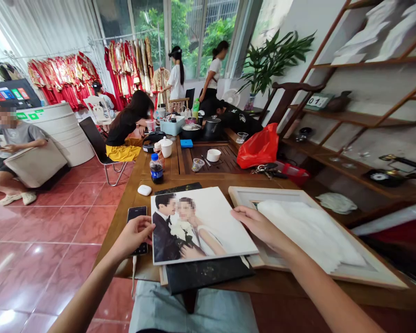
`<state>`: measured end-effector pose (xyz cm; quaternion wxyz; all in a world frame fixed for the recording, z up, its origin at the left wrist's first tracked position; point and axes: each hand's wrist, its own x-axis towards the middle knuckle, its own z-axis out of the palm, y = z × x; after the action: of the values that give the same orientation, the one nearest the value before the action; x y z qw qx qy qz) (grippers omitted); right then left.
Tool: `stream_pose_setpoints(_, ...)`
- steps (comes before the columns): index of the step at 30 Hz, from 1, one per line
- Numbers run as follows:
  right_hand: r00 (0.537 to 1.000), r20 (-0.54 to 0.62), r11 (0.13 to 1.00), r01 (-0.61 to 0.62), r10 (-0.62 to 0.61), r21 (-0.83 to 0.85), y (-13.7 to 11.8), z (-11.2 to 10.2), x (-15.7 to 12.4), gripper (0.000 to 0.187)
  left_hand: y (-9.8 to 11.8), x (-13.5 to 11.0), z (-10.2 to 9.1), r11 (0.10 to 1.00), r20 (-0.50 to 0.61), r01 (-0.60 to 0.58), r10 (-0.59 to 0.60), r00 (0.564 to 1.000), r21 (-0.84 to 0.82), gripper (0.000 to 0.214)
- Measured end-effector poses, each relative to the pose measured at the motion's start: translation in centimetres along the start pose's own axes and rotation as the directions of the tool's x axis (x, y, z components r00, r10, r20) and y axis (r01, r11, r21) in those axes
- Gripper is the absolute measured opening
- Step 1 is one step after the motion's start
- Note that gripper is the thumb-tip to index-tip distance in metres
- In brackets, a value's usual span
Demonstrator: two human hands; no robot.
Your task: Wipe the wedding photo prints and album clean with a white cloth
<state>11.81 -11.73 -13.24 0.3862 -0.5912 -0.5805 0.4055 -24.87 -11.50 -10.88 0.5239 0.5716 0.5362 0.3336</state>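
Observation:
A white-edged wedding photo panel (225,217), showing two people in a dark suit and a white dress, lies slightly tilted in front of me. My left hand (138,231) pinches its left edge between thumb and fingers. At the upper right edge, my right hand (254,223) grips the panel with the thumb on top. Beneath the panel a black board (208,276) sticks out at the front and back. To the right rests a large pale wooden picture frame (367,276), with crumpled white wrapping (298,231) inside it.
A phone (137,212) with a cable lies beside my left hand. Behind stand a cola bottle (156,169), a white earbud case (144,190), a white bowl (214,155) and a red plastic bag (260,148). Several people are around the room. Shelves (353,121) rise at right.

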Motion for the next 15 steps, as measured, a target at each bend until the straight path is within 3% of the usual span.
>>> stream_pose_setpoints(8,0.979,-0.172,0.991,0.120,-0.108,0.061,-1.8,-1.5,-1.8,0.051,2.3,-1.2,-0.1,0.969,-0.047,-0.238,0.241,0.969,0.067,0.048)
stream_pose_setpoints(11,0.958,-0.244,0.984,0.171,-0.153,0.056,-2.5,-2.2,-2.7,0.046,3.2,-1.7,-0.1,0.940,-0.055,-0.333,0.337,0.940,0.079,0.044)
stream_pose_setpoints(15,0.895,-0.365,0.962,0.275,-0.257,-0.005,-2.8,-2.5,-3.7,0.041,4.1,-2.4,-0.2,0.870,-0.063,-0.482,0.489,0.870,0.098,0.037)
